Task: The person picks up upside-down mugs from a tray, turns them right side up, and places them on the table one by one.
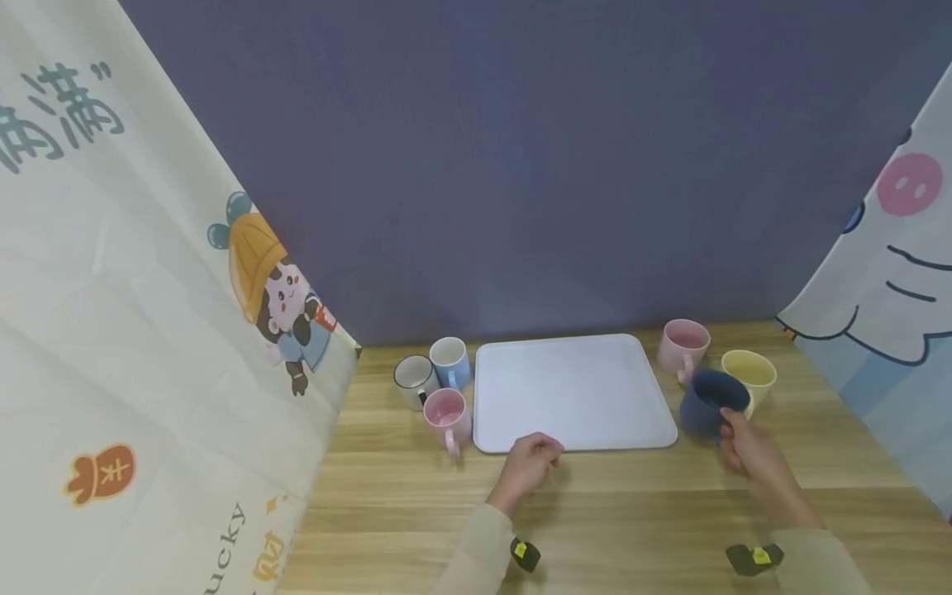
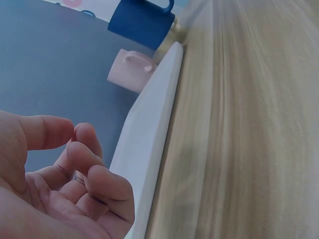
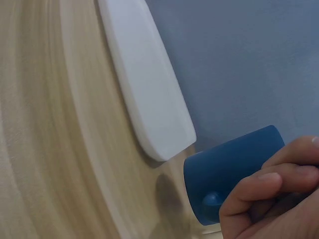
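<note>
My right hand (image 1: 753, 453) grips a dark blue mug (image 1: 702, 403) by its handle side, at the right of the white tray (image 1: 573, 392). In the right wrist view the blue mug (image 3: 224, 169) appears raised off the table, with a shadow below it; the fingers hide most of its handle. My left hand (image 1: 530, 467) hovers by the tray's front edge, fingers loosely curled and holding nothing. Behind the blue mug stand a pink mug (image 1: 680, 345) and a pale yellow mug (image 1: 751, 372), the latter partly covered by it.
Left of the tray stand a white mug with a dark rim (image 1: 414, 378), a light blue mug (image 1: 450, 360) and another pink mug (image 1: 446, 413). The wooden table (image 1: 617, 521) meets a grey-blue backdrop (image 1: 506, 165) behind and printed curtains (image 1: 164, 330) at the sides.
</note>
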`<control>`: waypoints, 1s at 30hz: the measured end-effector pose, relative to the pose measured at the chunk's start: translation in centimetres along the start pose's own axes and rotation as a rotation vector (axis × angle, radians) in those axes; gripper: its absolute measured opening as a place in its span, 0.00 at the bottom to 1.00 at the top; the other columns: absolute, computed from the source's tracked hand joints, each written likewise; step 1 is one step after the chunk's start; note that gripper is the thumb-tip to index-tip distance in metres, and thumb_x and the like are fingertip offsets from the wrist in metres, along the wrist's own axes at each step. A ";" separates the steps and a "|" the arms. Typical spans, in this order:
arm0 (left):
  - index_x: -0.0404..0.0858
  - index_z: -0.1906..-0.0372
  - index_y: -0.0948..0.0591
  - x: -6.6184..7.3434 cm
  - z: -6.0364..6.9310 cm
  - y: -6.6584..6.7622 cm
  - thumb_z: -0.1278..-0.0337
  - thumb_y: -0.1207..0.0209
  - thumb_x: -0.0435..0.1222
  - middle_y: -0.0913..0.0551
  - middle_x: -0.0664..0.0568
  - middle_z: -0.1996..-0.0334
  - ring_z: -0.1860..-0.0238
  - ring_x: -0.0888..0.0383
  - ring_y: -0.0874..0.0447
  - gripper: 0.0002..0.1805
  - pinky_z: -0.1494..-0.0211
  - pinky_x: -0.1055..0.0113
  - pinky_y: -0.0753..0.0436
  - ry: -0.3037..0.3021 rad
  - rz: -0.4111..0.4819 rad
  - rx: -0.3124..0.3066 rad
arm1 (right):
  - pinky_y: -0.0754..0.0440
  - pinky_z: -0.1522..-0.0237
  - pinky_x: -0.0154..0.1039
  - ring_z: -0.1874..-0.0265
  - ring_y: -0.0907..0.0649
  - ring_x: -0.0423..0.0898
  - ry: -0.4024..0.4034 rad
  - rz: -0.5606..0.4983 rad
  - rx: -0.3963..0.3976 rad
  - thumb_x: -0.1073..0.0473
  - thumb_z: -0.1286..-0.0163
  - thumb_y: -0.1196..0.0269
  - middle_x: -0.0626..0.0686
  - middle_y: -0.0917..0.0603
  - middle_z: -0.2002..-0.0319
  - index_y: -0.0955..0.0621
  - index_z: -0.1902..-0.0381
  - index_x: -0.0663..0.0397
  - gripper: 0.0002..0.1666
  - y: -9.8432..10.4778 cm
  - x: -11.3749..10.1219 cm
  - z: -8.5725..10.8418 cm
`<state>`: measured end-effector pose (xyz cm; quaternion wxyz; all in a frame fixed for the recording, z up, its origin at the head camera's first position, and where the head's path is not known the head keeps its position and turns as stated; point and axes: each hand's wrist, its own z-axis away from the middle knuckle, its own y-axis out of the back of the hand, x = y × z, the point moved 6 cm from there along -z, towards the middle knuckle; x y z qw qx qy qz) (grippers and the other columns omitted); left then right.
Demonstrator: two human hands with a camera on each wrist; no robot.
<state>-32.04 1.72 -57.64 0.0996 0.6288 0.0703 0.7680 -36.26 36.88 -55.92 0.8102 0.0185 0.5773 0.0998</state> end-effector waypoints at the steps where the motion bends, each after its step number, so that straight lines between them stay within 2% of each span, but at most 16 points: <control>1: 0.39 0.60 0.15 -0.1 0.0 0.0 0.33 0.39 0.40 0.16 0.52 0.72 0.74 0.60 0.24 0.08 0.72 0.71 0.26 0.003 0.000 -0.003 | 0.32 0.81 0.34 0.90 0.36 0.35 -0.003 -0.003 0.001 0.40 0.16 0.62 0.36 0.37 0.91 0.34 0.72 0.44 0.25 0.0 0.2 -0.1; 5: 0.38 0.59 0.15 -0.6 0.2 0.0 0.32 0.39 0.41 0.16 0.52 0.72 0.75 0.62 0.26 0.09 0.72 0.71 0.26 0.018 0.012 -0.008 | 0.30 0.81 0.32 0.91 0.36 0.34 -0.012 -0.005 0.003 0.41 0.16 0.62 0.35 0.37 0.92 0.34 0.74 0.43 0.25 0.1 0.8 -0.4; 12: 0.37 0.59 0.15 -1.3 0.3 -0.2 0.31 0.40 0.40 0.18 0.55 0.74 0.76 0.62 0.27 0.10 0.73 0.71 0.28 0.027 0.025 -0.002 | 0.28 0.77 0.33 0.88 0.34 0.34 -0.049 0.022 -0.017 0.40 0.16 0.63 0.36 0.35 0.89 0.35 0.70 0.42 0.23 0.2 2.1 -0.8; 17: 0.37 0.61 0.15 -1.5 0.5 -0.3 0.32 0.39 0.39 0.18 0.53 0.74 0.79 0.63 0.29 0.09 0.76 0.72 0.29 0.019 0.049 0.007 | 0.28 0.79 0.32 0.89 0.35 0.34 -0.055 0.001 -0.015 0.40 0.16 0.62 0.36 0.36 0.91 0.35 0.71 0.42 0.23 0.3 2.7 -1.1; 21: 0.35 0.59 0.15 -1.5 0.6 -0.2 0.32 0.39 0.39 0.17 0.50 0.73 0.80 0.63 0.29 0.10 0.78 0.73 0.30 0.000 0.070 0.030 | 0.27 0.80 0.32 0.90 0.35 0.34 -0.037 0.029 -0.030 0.39 0.16 0.63 0.36 0.35 0.91 0.35 0.71 0.43 0.24 0.3 2.6 -1.3; 23: 0.34 0.58 0.15 -1.2 0.5 0.3 0.31 0.40 0.38 0.16 0.46 0.71 0.78 0.62 0.26 0.10 0.76 0.73 0.29 -0.033 0.081 0.066 | 0.27 0.79 0.32 0.88 0.33 0.35 -0.024 0.089 -0.026 0.39 0.16 0.64 0.37 0.34 0.90 0.34 0.71 0.45 0.26 0.2 2.4 -1.1; 26: 0.33 0.59 0.15 -0.1 0.4 1.4 0.30 0.41 0.35 0.14 0.42 0.70 0.74 0.57 0.21 0.09 0.73 0.73 0.27 -0.135 0.064 0.152 | 0.26 0.76 0.35 0.86 0.28 0.38 0.008 0.267 0.029 0.40 0.16 0.63 0.41 0.29 0.88 0.29 0.75 0.51 0.32 0.0 1.8 -0.5; 28: 0.34 0.60 0.15 0.7 0.4 2.2 0.32 0.41 0.34 0.13 0.43 0.71 0.72 0.58 0.20 0.08 0.72 0.73 0.26 -0.189 0.034 0.215 | 0.27 0.75 0.38 0.84 0.26 0.42 0.045 0.403 0.101 0.41 0.17 0.61 0.46 0.25 0.86 0.26 0.77 0.57 0.35 0.0 1.4 0.1; 29: 0.34 0.60 0.15 1.1 0.4 2.5 0.32 0.40 0.34 0.13 0.45 0.71 0.73 0.59 0.20 0.07 0.71 0.74 0.26 -0.213 0.015 0.241 | 0.27 0.73 0.39 0.82 0.23 0.46 0.046 0.461 0.152 0.41 0.18 0.60 0.51 0.21 0.83 0.23 0.75 0.61 0.37 0.0 1.2 0.4; 30: 0.34 0.61 0.15 1.5 0.4 2.8 0.33 0.40 0.33 0.12 0.46 0.72 0.74 0.61 0.21 0.06 0.71 0.74 0.25 -0.236 -0.007 0.265 | 0.26 0.73 0.41 0.79 0.20 0.50 0.049 0.501 0.209 0.40 0.18 0.59 0.57 0.17 0.78 0.20 0.68 0.66 0.37 0.1 0.9 0.8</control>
